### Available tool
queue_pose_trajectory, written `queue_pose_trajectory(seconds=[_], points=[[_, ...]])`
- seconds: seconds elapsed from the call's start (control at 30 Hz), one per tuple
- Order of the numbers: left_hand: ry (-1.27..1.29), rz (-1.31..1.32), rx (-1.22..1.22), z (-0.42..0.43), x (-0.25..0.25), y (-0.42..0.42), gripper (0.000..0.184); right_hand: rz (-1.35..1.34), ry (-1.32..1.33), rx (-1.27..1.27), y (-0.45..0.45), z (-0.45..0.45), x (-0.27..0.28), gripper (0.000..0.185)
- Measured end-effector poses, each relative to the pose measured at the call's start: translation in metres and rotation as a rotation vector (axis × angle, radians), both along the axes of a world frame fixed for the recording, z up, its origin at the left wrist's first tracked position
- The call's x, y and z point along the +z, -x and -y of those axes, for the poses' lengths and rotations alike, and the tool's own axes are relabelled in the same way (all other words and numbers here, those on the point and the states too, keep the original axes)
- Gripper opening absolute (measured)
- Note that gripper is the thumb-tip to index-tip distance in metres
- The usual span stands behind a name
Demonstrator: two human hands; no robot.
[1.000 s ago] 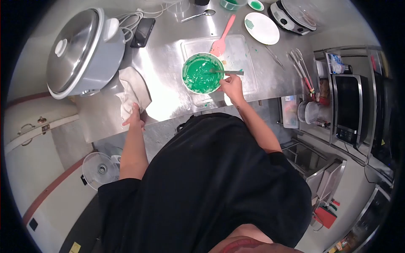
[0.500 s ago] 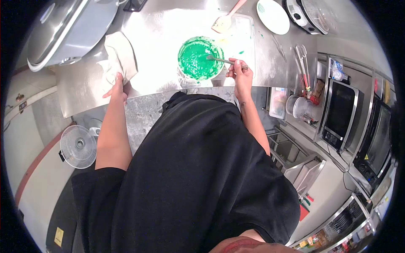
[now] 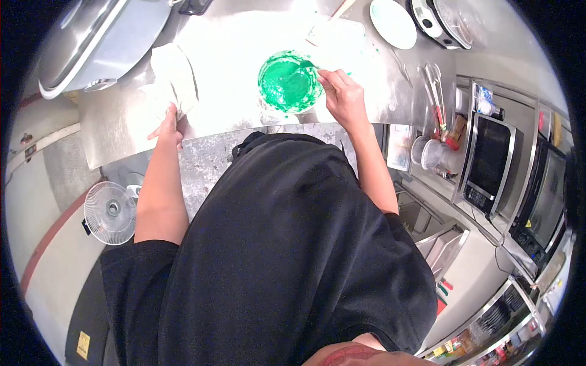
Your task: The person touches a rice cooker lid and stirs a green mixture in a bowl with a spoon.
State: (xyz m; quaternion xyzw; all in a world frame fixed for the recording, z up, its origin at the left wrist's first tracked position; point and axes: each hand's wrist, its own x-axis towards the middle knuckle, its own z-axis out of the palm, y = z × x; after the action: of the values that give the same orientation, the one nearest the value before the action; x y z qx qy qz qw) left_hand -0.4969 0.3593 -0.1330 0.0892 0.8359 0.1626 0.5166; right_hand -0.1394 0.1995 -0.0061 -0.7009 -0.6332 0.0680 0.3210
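A round bowl (image 3: 261, 97) holds a wet, bright green mixture (image 3: 293, 85), with green smears up its inner wall. Over its right rim, my right hand (image 3: 345, 94) is closed in a pinch on a thin-handled spoon (image 3: 307, 64). The spoon's green-coated end dips into the mixture near the upper right of the bowl, and my fingers hide most of the handle. At the table's front edge on the left, my left hand (image 3: 168, 129) rests with its fingers apart, one fingertip touching a crumpled white cloth (image 3: 173, 73).
A pale spatula (image 3: 342, 10) lies by a tray (image 3: 361, 36) behind the bowl. Farther right are a white oval plate (image 3: 394, 24), an appliance (image 3: 433, 24) and tongs (image 3: 436, 91). A large lidded cooker (image 3: 131, 49) occupies the left, above a fan (image 3: 111, 210). A microwave (image 3: 490, 160) stands at right.
My right hand has moved up and left, closer to the bowl's rim, turning its back upward. The spoon's end has shifted toward the upper right of the mixture. My left hand stays put.
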Motion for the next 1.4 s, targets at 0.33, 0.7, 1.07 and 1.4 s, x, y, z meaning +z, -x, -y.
queue_pose_trajectory(seconds=[0.33, 0.7, 1.07, 1.4], points=[[0.301, 0.614, -0.528, -0.068, -0.262, 0.118, 0.136, -0.038, 0.097, 0.108, -0.018, -0.025, 0.010, 0.010], [-0.095, 0.018, -0.233, -0.005, -0.058, 0.027, 0.129, -0.071, 0.414, 0.093, -0.047, -0.021, 0.007, 0.013], [-0.056, -0.008, -0.266, -0.005, -0.082, 0.034, 0.125, -0.997, 0.375, -0.175, -0.062, 0.024, -0.016, 0.027], [-0.026, 0.050, -0.159, -0.005, -0.061, 0.031, 0.122, -1.000, 0.166, -0.100, -0.064, 0.106, -0.041, 0.015]])
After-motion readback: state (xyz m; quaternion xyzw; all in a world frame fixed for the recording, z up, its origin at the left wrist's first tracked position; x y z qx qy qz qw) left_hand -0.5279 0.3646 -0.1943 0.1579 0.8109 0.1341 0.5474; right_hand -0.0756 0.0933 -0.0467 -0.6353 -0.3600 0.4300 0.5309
